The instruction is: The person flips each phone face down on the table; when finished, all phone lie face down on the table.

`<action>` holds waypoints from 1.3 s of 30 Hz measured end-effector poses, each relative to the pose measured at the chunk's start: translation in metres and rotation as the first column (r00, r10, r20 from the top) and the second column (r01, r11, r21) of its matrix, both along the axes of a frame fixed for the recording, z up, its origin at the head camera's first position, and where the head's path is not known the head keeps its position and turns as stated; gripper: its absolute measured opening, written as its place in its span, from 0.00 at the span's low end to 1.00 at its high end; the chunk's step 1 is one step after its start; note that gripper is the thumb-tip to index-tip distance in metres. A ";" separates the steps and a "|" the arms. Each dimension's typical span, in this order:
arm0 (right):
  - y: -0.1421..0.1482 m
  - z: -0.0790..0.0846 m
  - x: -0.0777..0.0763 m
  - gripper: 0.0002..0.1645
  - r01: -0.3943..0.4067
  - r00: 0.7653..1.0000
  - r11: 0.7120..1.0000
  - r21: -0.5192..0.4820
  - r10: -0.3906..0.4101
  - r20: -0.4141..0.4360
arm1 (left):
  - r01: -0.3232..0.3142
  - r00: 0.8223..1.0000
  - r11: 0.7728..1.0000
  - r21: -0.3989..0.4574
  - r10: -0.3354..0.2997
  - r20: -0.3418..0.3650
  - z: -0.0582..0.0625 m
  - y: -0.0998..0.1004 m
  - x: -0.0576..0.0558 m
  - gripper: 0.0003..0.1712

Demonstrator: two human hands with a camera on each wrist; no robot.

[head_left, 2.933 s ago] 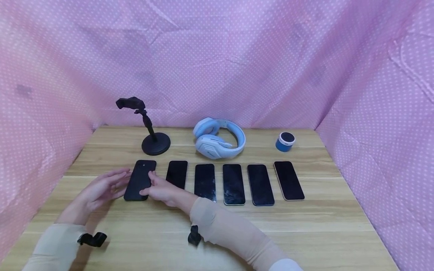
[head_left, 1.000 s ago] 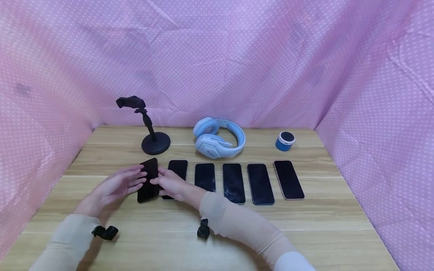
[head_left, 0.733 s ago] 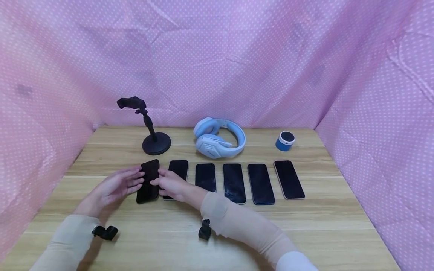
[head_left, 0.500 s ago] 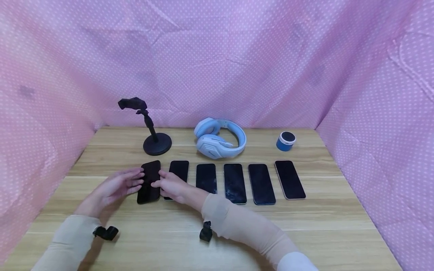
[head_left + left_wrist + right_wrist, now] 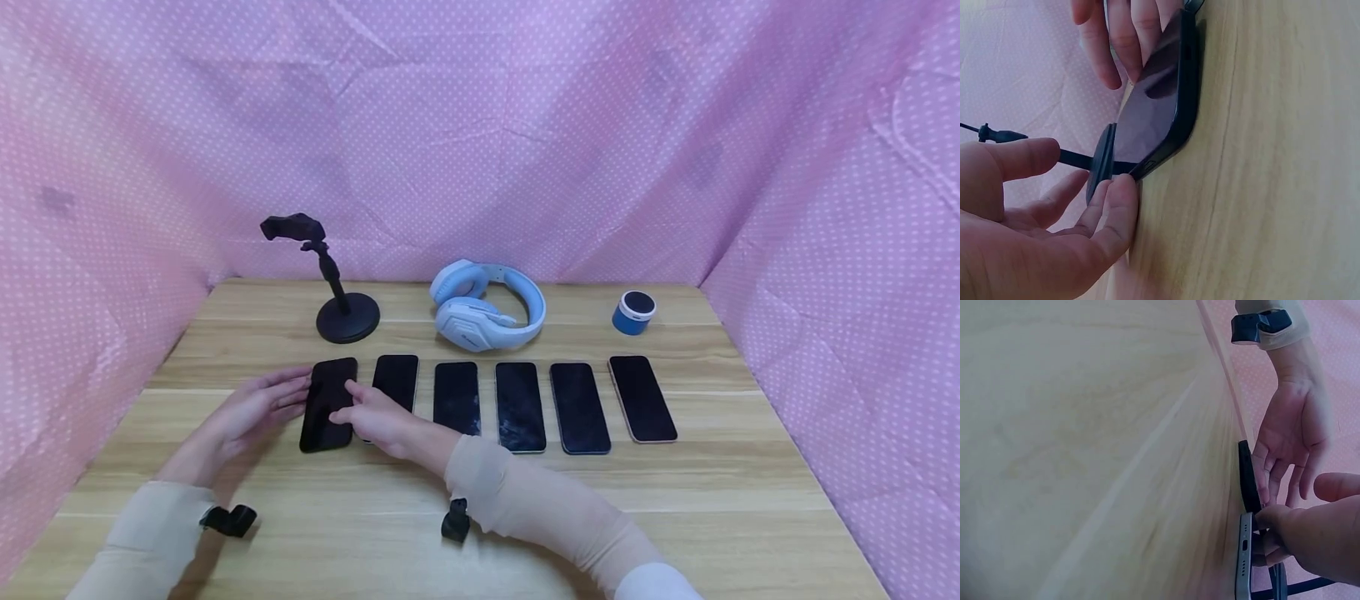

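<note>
A black phone [image 5: 322,400] lies face up on the wooden table, leftmost in a row of phones. My left hand [image 5: 243,417] is at its left side; in the left wrist view the extended fingertips [image 5: 1124,187] meet the near corner of the phone [image 5: 1144,119]. From the right, my right hand [image 5: 386,423] reaches across the second phone [image 5: 396,382], its thumb and forefinger over the right part of the first phone's screen. Its fingers [image 5: 1124,37] look straight and loose in the left wrist view. Whether they touch the phone is unclear.
More phones, such as the rightmost one [image 5: 642,400], continue the row face up. Behind stand a black phone stand [image 5: 347,319], blue-white headphones [image 5: 487,325] and a small blue speaker [image 5: 633,312]. Pink dotted cloth [image 5: 480,150] hangs around the table.
The leftmost phone, earlier showing its back with the camera, has been turned screen up. It was tilted between both hands and now lies flat. My left hand has drawn slightly left, its fingers off the screen.
</note>
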State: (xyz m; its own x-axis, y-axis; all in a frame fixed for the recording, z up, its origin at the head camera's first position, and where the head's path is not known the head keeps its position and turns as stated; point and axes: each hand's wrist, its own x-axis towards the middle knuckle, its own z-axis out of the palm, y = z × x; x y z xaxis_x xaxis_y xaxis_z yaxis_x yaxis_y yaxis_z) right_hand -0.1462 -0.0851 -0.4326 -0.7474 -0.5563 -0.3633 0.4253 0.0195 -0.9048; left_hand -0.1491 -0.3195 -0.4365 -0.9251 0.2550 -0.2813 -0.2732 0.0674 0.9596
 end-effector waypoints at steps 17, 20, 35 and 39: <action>0.006 -0.006 -0.002 0.44 -0.063 0.998 0.996 -0.062 0.062 -0.021 | -0.041 0.999 0.999 0.020 0.041 -0.018 0.001 0.002 0.004 0.36; 0.006 -0.006 -0.002 0.45 -0.067 0.998 0.995 -0.080 0.067 -0.007 | -0.050 0.999 0.999 0.013 0.051 -0.019 0.001 0.002 0.004 0.37; 0.011 -0.006 -0.004 0.43 0.016 0.990 0.981 -0.193 0.012 0.143 | -0.063 0.997 0.997 -0.038 0.061 -0.040 0.001 0.008 0.003 0.33; 0.012 -0.006 -0.005 0.43 0.021 0.988 0.979 -0.203 0.011 0.155 | -0.068 0.997 0.997 -0.029 0.067 -0.034 0.002 0.009 0.002 0.29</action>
State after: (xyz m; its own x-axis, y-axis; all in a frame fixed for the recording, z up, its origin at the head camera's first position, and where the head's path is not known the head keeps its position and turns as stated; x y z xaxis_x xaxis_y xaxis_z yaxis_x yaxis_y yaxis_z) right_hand -0.1510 -0.0733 -0.4390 -0.6941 -0.6265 -0.3546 0.5601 -0.1607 -0.8127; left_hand -0.1470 -0.3109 -0.4346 -0.9489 0.1837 -0.2565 -0.2459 0.0787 0.9661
